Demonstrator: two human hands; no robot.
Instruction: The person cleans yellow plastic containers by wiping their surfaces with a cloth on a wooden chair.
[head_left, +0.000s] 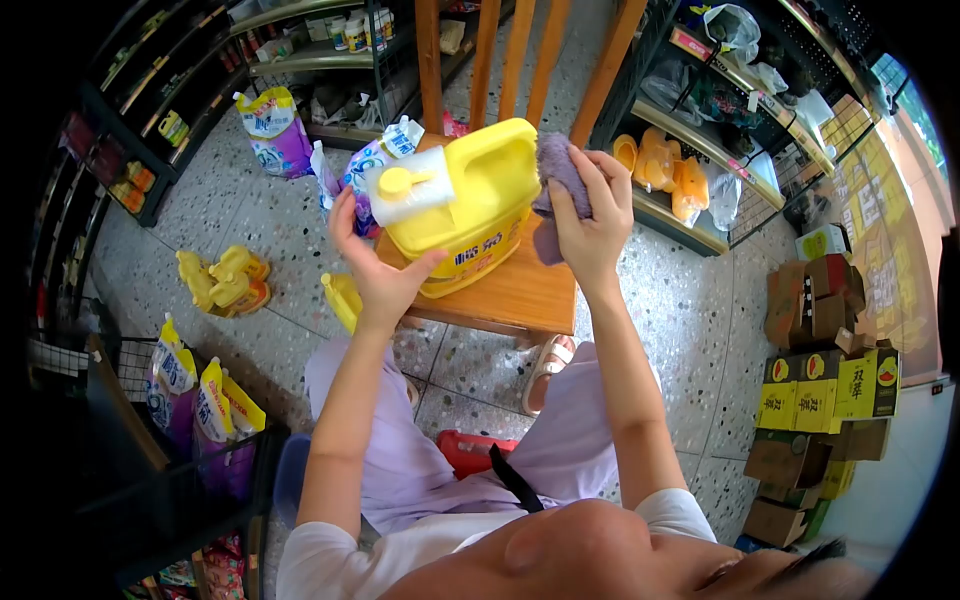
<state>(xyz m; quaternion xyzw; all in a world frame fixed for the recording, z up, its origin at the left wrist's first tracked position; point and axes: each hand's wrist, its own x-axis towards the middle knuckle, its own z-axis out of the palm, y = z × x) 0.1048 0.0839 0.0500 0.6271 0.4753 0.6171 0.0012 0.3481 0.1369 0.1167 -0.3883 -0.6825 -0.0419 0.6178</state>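
At the yellow jug (475, 212), left hand (385, 284), thumb wide apart

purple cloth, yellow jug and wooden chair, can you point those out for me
Purple cloth (558, 168): head view, on its upper folds.
Yellow jug (482, 206): head view, on its upper body, below the handle.
Wooden chair (535, 291): head view, on the bare part of its seat.

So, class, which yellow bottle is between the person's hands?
The large bottle on the wooden chair, with left hand and right hand at opposite sides; the clustered floor bottles and smaller one beside the chair are outside.
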